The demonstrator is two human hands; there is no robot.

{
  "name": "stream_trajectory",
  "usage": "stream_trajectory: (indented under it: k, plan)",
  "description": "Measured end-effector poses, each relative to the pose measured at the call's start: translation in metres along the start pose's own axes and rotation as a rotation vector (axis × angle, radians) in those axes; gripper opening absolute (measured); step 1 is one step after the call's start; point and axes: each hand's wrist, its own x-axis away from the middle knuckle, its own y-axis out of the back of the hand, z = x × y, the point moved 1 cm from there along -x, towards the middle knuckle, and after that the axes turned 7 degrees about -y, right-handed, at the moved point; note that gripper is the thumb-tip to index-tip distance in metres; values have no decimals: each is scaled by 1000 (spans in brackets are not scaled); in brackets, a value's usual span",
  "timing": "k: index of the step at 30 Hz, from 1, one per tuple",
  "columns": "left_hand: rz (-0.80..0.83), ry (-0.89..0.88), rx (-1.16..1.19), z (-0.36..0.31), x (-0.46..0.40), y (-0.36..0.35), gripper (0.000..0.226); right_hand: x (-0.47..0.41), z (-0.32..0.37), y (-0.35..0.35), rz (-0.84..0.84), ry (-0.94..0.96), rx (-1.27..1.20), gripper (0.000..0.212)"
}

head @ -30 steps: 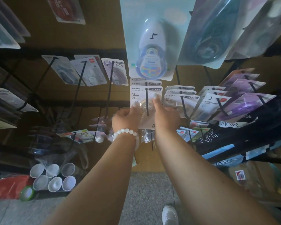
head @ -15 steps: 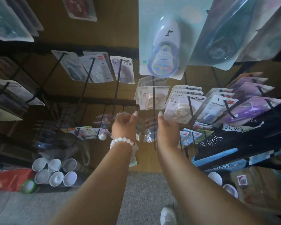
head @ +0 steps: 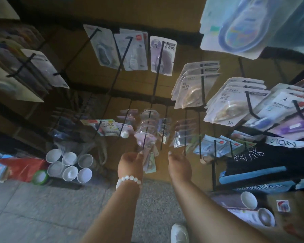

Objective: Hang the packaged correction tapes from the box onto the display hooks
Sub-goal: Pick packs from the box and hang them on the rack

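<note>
Down at the bottom edge, a white shoe (head: 179, 234) on the speckled floor (head: 154, 199), and both bare forearms reach up from there. The left hand (head: 130, 166), white bead bracelet (head: 128, 180) at the wrist, is raised below the rack with its fingers loosely curled and nothing plainly in them; its thumb tip sits close to some blurred clear packets (head: 146, 135) on a lower hook, contact unclear. The right hand (head: 180, 166) is up beside it, fingers relaxed, holding nothing I can see. Off to the left on the floor, a cluster of white cups (head: 69, 166) beside a red bag (head: 21, 168). Further up, the packaged correction tapes (head: 194, 92) hang in a stack on a black display hook (head: 202, 88), well above both hands, with a second stack (head: 230, 109) just to their right. Beyond those, more carded packs (head: 162, 56) hang against the brown back board (head: 186, 23). No box is in view.
</note>
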Motion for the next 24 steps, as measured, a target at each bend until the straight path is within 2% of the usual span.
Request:
stream_trajectory:
  k: [7, 17, 20, 24]
  plan:
    - [64, 66, -80, 85, -42, -28, 25, -59, -42, -66, 98, -29, 129, 37]
    - [182, -19, -250, 213, -145, -113, 30, -202, -103, -175, 128, 31, 228, 32]
    - [212, -28, -329, 243, -174, -134, 28, -243, -119, -204, 136, 28, 287, 42]
    - [193, -60, -310, 269, -206, -158, 28, -293, -132, -240, 131, 35, 287, 42]
